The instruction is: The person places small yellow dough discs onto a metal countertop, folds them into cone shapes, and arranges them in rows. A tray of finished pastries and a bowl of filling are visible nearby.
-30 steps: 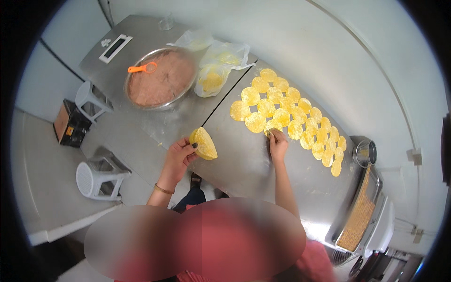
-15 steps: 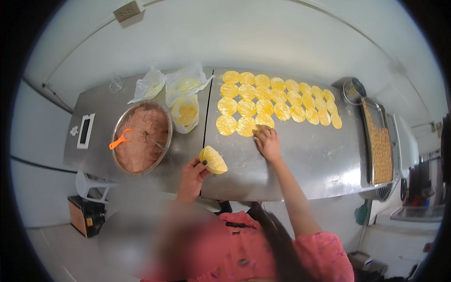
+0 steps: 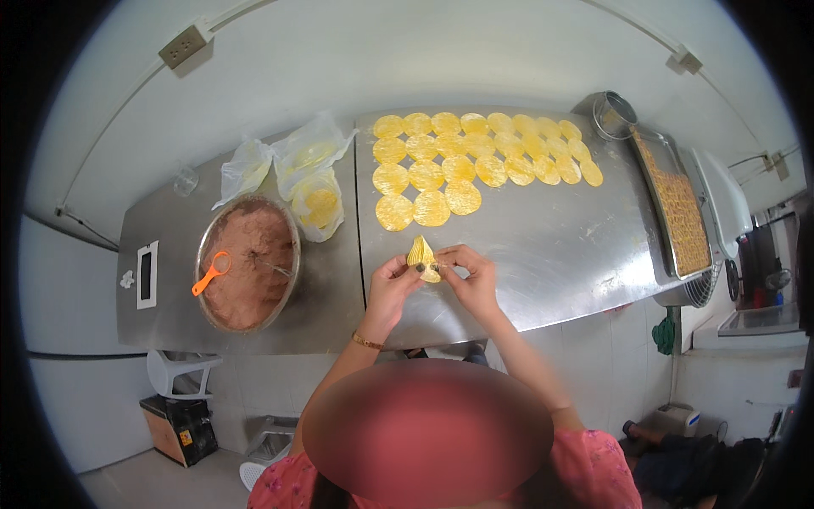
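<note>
In front of me, above the near part of the steel table [image 3: 543, 263], a stack of thin yellow dough rounds [image 3: 420, 252] is bent so that its layered edges fan out. My left hand [image 3: 392, 287] grips the stack from its left side. From the other side my right hand [image 3: 473, 278] pinches the stack's right edge with thumb and fingertips; whether one sheet is parted from the rest cannot be made out. Just beyond both hands, rows of the same yellow rounds [image 3: 432, 208] lie flat, the nearest row being the shortest.
On the left, a metal bowl [image 3: 298, 246] holds a pinkish-brown mixture, an orange ring-ended tool [image 3: 220, 265] and a metal utensil. Behind it lie plastic bags [image 3: 246, 170] with yellow rounds. At right stand a metal pot [image 3: 614, 114] and a tray [image 3: 710, 265] of small brown pieces.
My right hand has left the round it touched at the end of the nearest row and come to the stack. The left hand has brought the stack rightward and turned it upright.
</note>
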Demonstrator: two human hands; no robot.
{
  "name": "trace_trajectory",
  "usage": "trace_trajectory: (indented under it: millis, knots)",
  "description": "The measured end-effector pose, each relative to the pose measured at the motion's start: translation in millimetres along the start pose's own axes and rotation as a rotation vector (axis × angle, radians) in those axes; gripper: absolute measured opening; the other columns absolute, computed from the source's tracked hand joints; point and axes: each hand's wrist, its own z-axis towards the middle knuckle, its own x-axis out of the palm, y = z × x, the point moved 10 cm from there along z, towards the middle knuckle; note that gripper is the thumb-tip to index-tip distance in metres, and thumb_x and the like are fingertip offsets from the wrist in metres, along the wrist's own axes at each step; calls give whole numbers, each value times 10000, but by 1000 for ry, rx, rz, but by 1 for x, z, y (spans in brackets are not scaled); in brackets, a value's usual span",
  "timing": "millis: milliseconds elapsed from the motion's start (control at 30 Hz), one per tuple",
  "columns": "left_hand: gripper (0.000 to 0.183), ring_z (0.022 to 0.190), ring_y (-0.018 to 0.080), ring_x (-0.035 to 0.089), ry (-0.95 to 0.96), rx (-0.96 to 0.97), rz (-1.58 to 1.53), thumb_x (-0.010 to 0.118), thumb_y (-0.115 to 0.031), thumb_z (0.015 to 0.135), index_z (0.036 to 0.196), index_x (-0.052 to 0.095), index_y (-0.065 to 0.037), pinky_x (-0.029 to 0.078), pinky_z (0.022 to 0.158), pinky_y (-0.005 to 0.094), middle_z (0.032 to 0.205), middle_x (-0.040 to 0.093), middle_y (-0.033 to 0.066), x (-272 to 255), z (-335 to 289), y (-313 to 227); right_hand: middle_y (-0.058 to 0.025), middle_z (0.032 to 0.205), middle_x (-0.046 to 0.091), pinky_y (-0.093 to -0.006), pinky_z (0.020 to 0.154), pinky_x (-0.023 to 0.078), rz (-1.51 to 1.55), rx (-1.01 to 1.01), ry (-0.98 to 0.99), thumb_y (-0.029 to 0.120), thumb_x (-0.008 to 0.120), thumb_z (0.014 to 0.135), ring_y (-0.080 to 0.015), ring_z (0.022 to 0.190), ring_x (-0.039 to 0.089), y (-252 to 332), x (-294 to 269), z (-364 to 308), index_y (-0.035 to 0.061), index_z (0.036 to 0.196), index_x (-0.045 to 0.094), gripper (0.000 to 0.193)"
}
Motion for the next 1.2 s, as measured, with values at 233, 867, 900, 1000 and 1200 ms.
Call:
trace_trajectory:
  millis: [233, 867, 900, 1000, 1200]
  knots:
    - [191, 847, 94, 582, -145, -3, -10, 612, -60, 840, 1022, 589, -5, 508, 766, 260, 934, 599, 32, -13, -7, 10, -139, 1068, 600, -369, 850, 455, -232, -21, 31, 67, 595, 792, -281, 994, 576, -52, -16, 17, 59, 1018, 640, 230]
    - [213, 889, 132, 617, -201, 90, -129, 613, -35, 835, 1041, 570, -10, 529, 813, 300, 979, 612, 46, -35, -33, -5, -57, 1377, 386, -540, 1057, 226, -881, -149, 94, 255, 590, 818, -283, 1304, 307, -119, -5, 51, 155, 1229, 534, 427]
    - [209, 889, 133, 617, -192, 89, -132, 612, -36, 836, 1039, 572, -10, 525, 820, 304, 978, 612, 44, -33, -32, -5, -59, 1370, 396, -539, 1057, 226, -910, -127, 100, 253, 589, 818, -283, 1300, 313, -127, -7, 51, 145, 1236, 526, 436]
    - [203, 892, 130, 613, -192, 77, -133, 610, -38, 838, 1037, 576, -11, 517, 827, 305, 980, 611, 40, -30, -31, -6, -63, 1345, 427, -540, 1058, 223, -968, -80, 118, 247, 588, 818, -282, 1289, 327, -141, -12, 50, 124, 1248, 509, 455]
    - [198, 897, 115, 598, -214, 53, -112, 612, -49, 842, 1035, 581, -19, 506, 808, 278, 975, 610, 32, -25, -24, -7, -73, 1288, 478, -474, 1024, 294, -812, -79, 24, 198, 627, 788, -286, 1234, 389, -120, -21, 47, 106, 1171, 559, 400]
